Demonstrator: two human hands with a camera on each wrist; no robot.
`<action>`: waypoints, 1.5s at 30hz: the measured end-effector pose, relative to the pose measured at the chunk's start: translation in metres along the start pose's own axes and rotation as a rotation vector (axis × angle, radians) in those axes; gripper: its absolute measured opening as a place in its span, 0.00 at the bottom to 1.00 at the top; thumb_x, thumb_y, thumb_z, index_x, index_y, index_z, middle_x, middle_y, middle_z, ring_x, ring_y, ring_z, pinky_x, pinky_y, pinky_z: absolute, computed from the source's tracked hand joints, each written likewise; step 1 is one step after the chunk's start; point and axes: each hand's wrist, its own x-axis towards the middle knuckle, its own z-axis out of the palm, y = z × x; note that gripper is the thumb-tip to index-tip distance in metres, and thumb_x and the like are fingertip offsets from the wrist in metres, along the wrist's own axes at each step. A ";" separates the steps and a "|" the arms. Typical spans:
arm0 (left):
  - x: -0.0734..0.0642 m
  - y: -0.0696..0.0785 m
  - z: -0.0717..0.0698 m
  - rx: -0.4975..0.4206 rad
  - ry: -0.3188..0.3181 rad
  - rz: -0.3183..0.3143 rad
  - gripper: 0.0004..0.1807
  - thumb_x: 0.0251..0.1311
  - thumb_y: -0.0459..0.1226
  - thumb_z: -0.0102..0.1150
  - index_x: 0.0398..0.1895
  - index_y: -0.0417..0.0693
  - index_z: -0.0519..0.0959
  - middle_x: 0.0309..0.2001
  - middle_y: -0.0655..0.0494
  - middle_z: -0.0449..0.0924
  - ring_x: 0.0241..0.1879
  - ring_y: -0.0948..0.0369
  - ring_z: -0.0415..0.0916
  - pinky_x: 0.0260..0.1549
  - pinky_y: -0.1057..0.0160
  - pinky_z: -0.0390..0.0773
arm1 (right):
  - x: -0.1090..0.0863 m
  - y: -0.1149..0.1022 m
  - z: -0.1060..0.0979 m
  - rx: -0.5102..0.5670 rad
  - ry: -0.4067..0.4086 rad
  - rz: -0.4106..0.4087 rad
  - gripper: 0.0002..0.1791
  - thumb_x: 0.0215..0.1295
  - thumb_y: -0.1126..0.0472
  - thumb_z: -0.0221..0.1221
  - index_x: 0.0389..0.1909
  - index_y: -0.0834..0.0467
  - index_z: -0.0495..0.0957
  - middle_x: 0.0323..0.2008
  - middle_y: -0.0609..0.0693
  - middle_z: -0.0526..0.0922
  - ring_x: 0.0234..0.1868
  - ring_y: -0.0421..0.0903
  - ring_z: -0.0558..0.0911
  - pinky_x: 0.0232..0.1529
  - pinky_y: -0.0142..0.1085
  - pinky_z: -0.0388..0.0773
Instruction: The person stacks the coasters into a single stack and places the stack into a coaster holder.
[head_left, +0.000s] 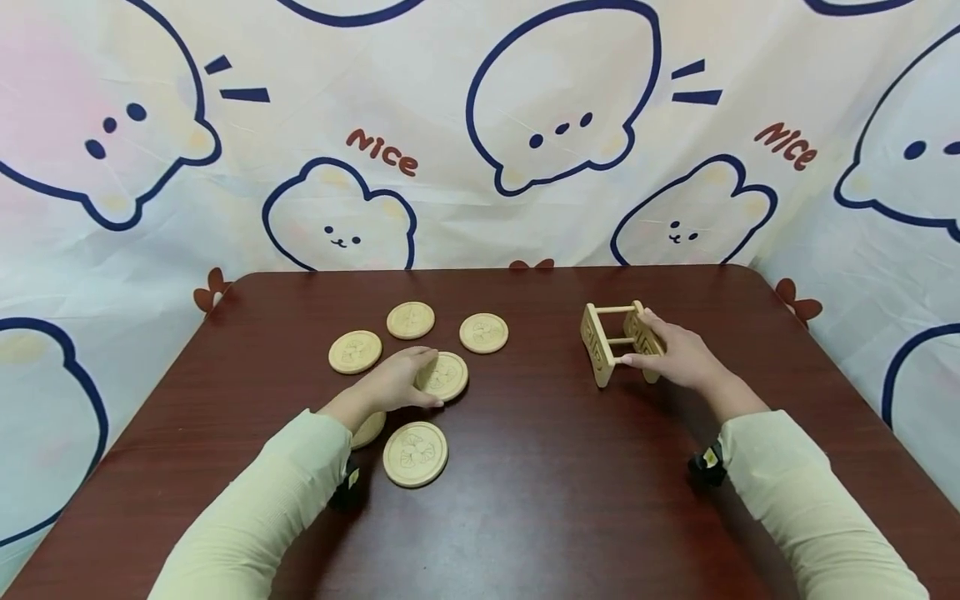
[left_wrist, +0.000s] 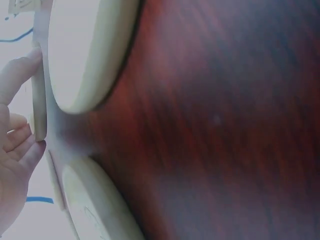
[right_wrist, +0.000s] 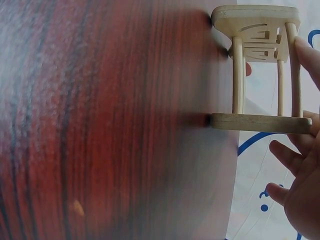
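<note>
Nearest my head camera on the dark table (head_left: 555,517), a round wooden coaster (head_left: 416,454) lies face up, its carved leaf-like motif showing; a second coaster (head_left: 369,431) is partly hidden under the left wrist. Just beyond, I see the left hand (head_left: 392,381) pinching a third coaster (head_left: 450,377) by its rim, probably because so thin a disc offers little else to grip. Well off to the right, the right hand (head_left: 681,357) grasps a small wooden rack (head_left: 597,346), thumb at a bar (right_wrist: 294,75), likely to steady it. Three more coasters (head_left: 356,352) (head_left: 410,320) (head_left: 483,333) lie farther out, apart, perhaps so each rim stays reachable. On the cloth (head_left: 450,217) behind, I read "Nice" (head_left: 382,152) twice; I make out no brand.
</note>
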 end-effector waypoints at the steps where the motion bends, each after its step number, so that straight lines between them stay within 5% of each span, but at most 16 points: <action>1: 0.000 -0.002 0.000 0.001 0.002 -0.005 0.44 0.43 0.48 0.64 0.58 0.29 0.60 0.56 0.38 0.61 0.57 0.48 0.56 0.53 0.54 0.57 | 0.000 0.000 0.000 -0.004 -0.002 0.004 0.55 0.42 0.30 0.53 0.65 0.59 0.47 0.59 0.68 0.55 0.53 0.61 0.63 0.48 0.55 0.61; 36: -0.002 -0.015 -0.006 0.003 -0.067 -0.048 0.45 0.43 0.50 0.63 0.58 0.28 0.58 0.57 0.35 0.59 0.57 0.45 0.54 0.53 0.52 0.56 | 0.000 0.001 0.001 0.012 -0.029 0.013 0.55 0.42 0.29 0.52 0.66 0.58 0.45 0.59 0.67 0.55 0.54 0.61 0.62 0.48 0.55 0.61; 45: 0.003 -0.012 -0.008 -0.014 -0.026 -0.037 0.45 0.44 0.50 0.62 0.59 0.30 0.56 0.59 0.37 0.57 0.59 0.45 0.51 0.55 0.51 0.53 | -0.001 0.001 -0.003 0.006 -0.032 0.012 0.56 0.42 0.28 0.51 0.66 0.58 0.45 0.58 0.68 0.56 0.54 0.62 0.62 0.47 0.55 0.61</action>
